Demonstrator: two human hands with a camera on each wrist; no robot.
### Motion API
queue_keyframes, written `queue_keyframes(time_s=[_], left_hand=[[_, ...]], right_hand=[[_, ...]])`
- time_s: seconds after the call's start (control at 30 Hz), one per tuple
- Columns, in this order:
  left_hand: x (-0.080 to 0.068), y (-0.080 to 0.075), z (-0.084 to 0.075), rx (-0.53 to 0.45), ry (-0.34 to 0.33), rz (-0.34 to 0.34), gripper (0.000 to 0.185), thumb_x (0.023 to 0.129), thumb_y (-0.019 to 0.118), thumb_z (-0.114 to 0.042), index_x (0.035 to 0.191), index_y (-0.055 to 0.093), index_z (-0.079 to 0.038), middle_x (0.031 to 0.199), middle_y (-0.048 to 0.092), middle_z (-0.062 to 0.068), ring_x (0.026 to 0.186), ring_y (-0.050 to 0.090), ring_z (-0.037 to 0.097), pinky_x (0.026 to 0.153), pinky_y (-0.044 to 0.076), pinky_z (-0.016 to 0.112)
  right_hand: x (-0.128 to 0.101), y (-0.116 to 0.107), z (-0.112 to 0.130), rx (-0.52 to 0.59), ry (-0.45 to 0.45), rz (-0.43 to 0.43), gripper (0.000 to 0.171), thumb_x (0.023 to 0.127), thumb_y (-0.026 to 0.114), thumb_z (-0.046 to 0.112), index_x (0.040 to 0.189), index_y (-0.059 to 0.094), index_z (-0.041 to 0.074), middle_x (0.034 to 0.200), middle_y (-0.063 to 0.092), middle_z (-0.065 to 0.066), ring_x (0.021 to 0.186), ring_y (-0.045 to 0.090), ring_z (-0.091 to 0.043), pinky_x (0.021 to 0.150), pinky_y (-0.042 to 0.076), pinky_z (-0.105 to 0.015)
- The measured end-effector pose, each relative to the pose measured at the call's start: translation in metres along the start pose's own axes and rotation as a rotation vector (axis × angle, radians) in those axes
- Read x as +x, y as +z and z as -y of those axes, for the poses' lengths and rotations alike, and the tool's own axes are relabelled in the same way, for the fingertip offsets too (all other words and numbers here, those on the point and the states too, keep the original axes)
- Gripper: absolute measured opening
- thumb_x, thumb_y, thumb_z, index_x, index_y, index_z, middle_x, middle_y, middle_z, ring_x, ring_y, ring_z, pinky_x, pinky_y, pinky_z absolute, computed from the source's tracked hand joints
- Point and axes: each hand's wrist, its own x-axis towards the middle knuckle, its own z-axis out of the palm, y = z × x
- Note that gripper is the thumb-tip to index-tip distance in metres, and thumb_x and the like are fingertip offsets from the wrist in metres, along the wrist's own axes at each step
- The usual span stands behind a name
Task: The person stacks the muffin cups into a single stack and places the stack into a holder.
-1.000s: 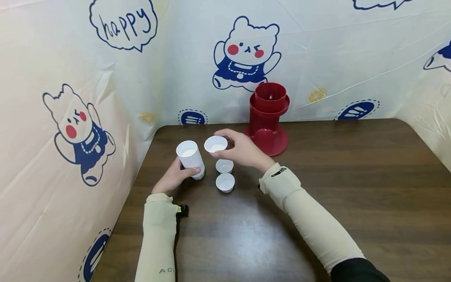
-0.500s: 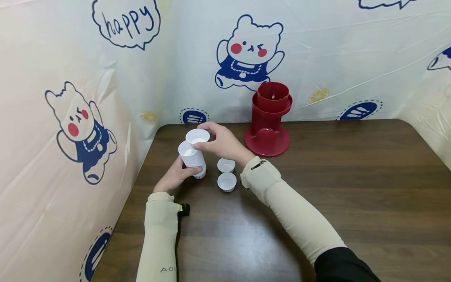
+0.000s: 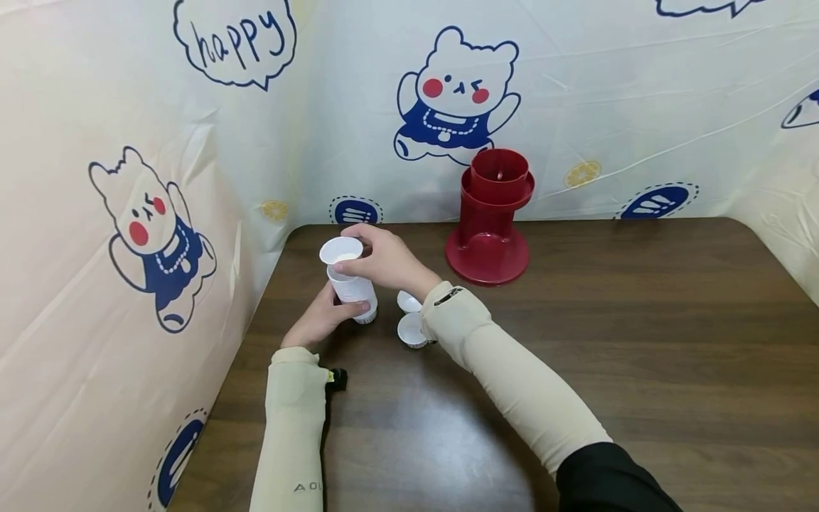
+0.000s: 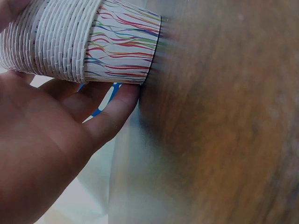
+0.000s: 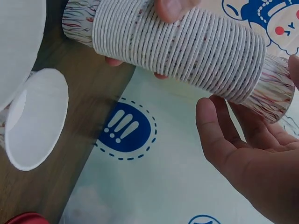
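My left hand point(image 3: 333, 311) grips a tall stack of white ribbed paper cups point(image 3: 354, 293) that stands on the dark wooden table point(image 3: 576, 334). In the left wrist view the stack point(image 4: 70, 42) shows its striped bottom cup against my fingers point(image 4: 112, 116). My right hand point(image 3: 367, 257) pinches a single paper cup point(image 3: 341, 250) by its rim, seated on top of the stack. The right wrist view shows that cup point(image 5: 274, 86) at the end of the stack point(image 5: 187, 49).
Two loose paper cups point(image 3: 407, 301) point(image 3: 411, 331) stand just right of the stack, partly hidden by my right forearm. A red plastic stand point(image 3: 491, 220) is at the back centre. Printed cloth walls point(image 3: 128, 213) close off the left and back.
My right hand carried the single cup left from above the loose cups onto the top of the stack. The left hand kept its hold on the stack.
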Motion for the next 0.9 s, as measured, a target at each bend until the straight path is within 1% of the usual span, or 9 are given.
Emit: queue_keyframes(time_s=[0.23,0.43,0.6,0.67,0.77,0.9], left_hand=[[0.000,0.001,-0.001,-0.003,0.015,0.012,0.076,0.092,0.071,-0.010,0.153,0.025,-0.010,0.146,0.042,0.014,0.129,0.043,0.030,0.110,0.033,0.048],[0.000,0.000,0.000,-0.008,0.029,0.016,0.073,0.093,0.069,-0.009,0.153,0.026,-0.009,0.147,0.042,0.013,0.128,0.044,0.028,0.109,0.034,0.043],[0.000,-0.001,0.000,-0.011,0.038,0.016,0.072,0.092,0.069,-0.007,0.151,0.028,-0.007,0.146,0.042,0.014,0.128,0.044,0.029,0.110,0.033,0.046],[0.000,-0.001,0.000,-0.021,0.030,0.013,0.073,0.091,0.070,-0.006,0.151,0.028,-0.006,0.146,0.042,0.016,0.128,0.044,0.030,0.110,0.033,0.048],[0.000,0.000,0.000,-0.019,-0.001,0.004,0.074,0.091,0.071,-0.007,0.151,0.028,-0.005,0.145,0.042,0.018,0.129,0.043,0.033,0.110,0.033,0.050],[0.000,0.000,0.000,0.009,-0.038,-0.018,0.075,0.092,0.073,-0.010,0.151,0.027,-0.005,0.145,0.042,0.020,0.130,0.042,0.036,0.111,0.030,0.054]], right_hand=[[-0.005,0.005,-0.007,-0.037,0.033,0.017,0.058,0.090,0.078,0.027,0.141,0.055,0.009,0.128,0.062,-0.006,0.109,0.059,-0.019,0.089,0.050,-0.032],[-0.006,0.011,-0.014,-0.053,0.059,0.039,0.061,0.089,0.079,0.027,0.143,0.054,0.011,0.126,0.062,-0.005,0.110,0.059,-0.019,0.090,0.049,-0.032],[-0.008,0.011,-0.018,-0.097,0.075,0.084,0.065,0.089,0.079,0.027,0.145,0.049,0.015,0.129,0.062,-0.006,0.114,0.058,-0.019,0.094,0.048,-0.035],[-0.009,0.008,-0.022,-0.123,0.069,0.105,0.065,0.089,0.079,0.025,0.145,0.049,0.014,0.131,0.061,-0.007,0.118,0.057,-0.022,0.096,0.048,-0.037],[-0.011,0.002,-0.031,-0.147,0.071,0.127,0.063,0.089,0.078,0.022,0.144,0.050,0.011,0.136,0.059,-0.010,0.125,0.055,-0.027,0.099,0.047,-0.040],[-0.016,-0.012,-0.047,-0.165,0.087,0.109,0.055,0.091,0.075,0.022,0.141,0.055,0.008,0.137,0.059,-0.014,0.127,0.055,-0.030,0.100,0.047,-0.043]])
